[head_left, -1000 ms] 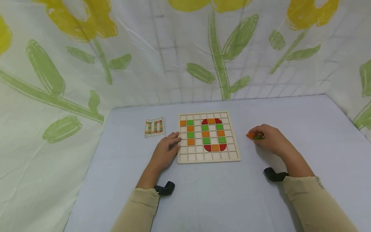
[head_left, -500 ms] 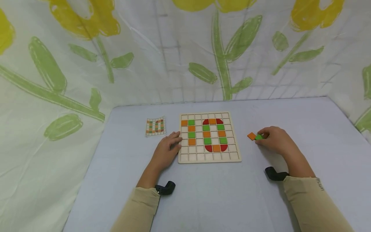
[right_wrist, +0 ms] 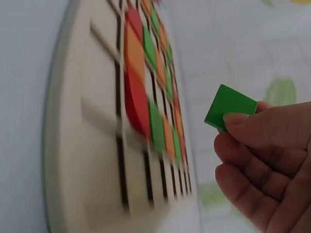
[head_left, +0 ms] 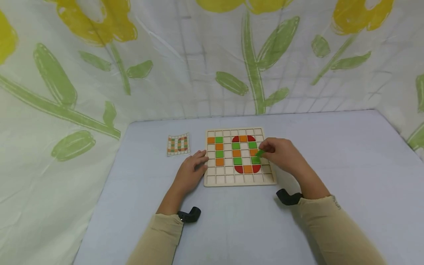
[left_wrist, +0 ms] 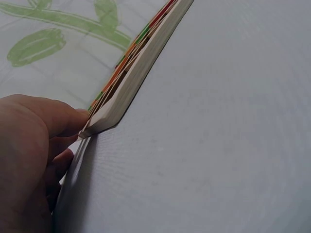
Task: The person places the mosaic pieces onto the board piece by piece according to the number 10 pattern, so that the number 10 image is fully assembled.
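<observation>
A wooden grid board [head_left: 220,180] lies on the table with orange, green and red tiles set in its cells. My left hand [head_left: 189,172] rests at the board's left edge, fingertips touching the side; in the left wrist view the thumb [left_wrist: 63,116] meets the corner. My right hand [head_left: 281,154] is over the board's right side and pinches a green square tile [right_wrist: 231,107] between thumb and finger. That tile is tilted and raised off the grid in the right wrist view. In the head view it overlaps the right column of coloured tiles.
A small printed card [head_left: 178,144] with a coloured grid pattern lies left of the board. The white-covered table [head_left: 245,221] ends at the back against a cloth [head_left: 165,73] painted with yellow flowers.
My right hand has moved left from the table onto the board's right side, carrying the green tile. The orange tile seen beside it earlier no longer shows. The left hand stays put.
</observation>
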Tool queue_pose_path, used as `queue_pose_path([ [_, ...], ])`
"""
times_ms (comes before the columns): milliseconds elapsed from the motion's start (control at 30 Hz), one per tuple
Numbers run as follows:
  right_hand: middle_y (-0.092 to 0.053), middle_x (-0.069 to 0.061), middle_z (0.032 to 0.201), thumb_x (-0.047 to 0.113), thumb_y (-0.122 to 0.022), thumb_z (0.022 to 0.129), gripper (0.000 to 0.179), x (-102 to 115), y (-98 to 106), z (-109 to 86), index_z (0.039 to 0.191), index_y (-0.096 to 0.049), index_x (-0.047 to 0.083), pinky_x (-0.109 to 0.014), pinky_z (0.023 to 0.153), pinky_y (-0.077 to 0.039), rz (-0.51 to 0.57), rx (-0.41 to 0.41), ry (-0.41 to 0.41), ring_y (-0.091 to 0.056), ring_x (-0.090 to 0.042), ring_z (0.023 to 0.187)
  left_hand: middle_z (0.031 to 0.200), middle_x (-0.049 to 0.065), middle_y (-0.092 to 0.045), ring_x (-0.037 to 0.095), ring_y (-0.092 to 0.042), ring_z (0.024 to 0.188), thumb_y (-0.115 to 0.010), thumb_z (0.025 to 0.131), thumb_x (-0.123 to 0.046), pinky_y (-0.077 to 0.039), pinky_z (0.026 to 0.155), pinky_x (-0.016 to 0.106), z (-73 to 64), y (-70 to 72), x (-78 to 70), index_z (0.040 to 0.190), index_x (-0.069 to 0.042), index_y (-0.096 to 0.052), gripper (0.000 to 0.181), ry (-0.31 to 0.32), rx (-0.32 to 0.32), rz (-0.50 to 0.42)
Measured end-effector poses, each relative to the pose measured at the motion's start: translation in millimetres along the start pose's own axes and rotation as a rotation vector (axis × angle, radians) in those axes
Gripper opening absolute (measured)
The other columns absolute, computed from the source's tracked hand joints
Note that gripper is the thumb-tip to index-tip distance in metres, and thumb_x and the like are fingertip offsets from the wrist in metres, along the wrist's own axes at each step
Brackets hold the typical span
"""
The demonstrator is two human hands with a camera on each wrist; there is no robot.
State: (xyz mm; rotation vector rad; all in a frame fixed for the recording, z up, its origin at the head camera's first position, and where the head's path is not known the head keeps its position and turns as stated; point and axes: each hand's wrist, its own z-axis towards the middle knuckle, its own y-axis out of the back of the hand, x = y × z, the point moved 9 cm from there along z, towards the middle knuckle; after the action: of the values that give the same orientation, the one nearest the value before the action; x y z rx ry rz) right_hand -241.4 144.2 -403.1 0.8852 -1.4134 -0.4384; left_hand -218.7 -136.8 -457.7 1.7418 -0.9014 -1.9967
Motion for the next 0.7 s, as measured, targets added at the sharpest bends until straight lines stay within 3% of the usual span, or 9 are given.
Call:
queue_pose_path([
  [167,-0.073,0.001,0.096,0.008,-0.068,0.088,0.013,40.1,-44.3,11.4,0.099,-0.074,0.013,-0.037,0.083,-0.057,0.013,0.102,0.064,-0.065,-0.017,0.091,0.150,-0.003,-0.048,0.019,-0.035,0.145,-0.060,0.098,-0.021,-0.019,0.125,0.043,0.1,0.9,-1.4,0.129,-0.010,-0.065,0.033,-0.009,-0.010,-0.002],
  [333,-0.072,0.005,0.093,0.007,-0.069,0.086,0.014,70.3,-75.8,19.9,0.095,-0.077,0.016,-0.032,0.080,-0.056,-0.017,0.130,0.142,-0.062,-0.013,0.088,0.150,-0.003,-0.049,0.018,-0.036,0.145,-0.061,0.098,-0.021,-0.020,0.124,0.043,-0.1,1.2,-0.7,0.128,-0.011,-0.066,0.032,-0.009,-0.019,0.004],
  [700,-0.074,0.003,0.095,0.011,-0.071,0.089,0.012,86.1,-103.1,23.7,0.099,-0.079,0.013,-0.033,0.083,-0.057,-0.157,0.122,0.184,-0.066,-0.014,0.090,0.149,-0.004,-0.049,0.017,-0.037,0.144,-0.061,0.098,-0.021,-0.021,0.124,0.043,1.5,-0.1,2.0,0.129,-0.013,-0.066,0.032,-0.021,-0.018,0.016],
])
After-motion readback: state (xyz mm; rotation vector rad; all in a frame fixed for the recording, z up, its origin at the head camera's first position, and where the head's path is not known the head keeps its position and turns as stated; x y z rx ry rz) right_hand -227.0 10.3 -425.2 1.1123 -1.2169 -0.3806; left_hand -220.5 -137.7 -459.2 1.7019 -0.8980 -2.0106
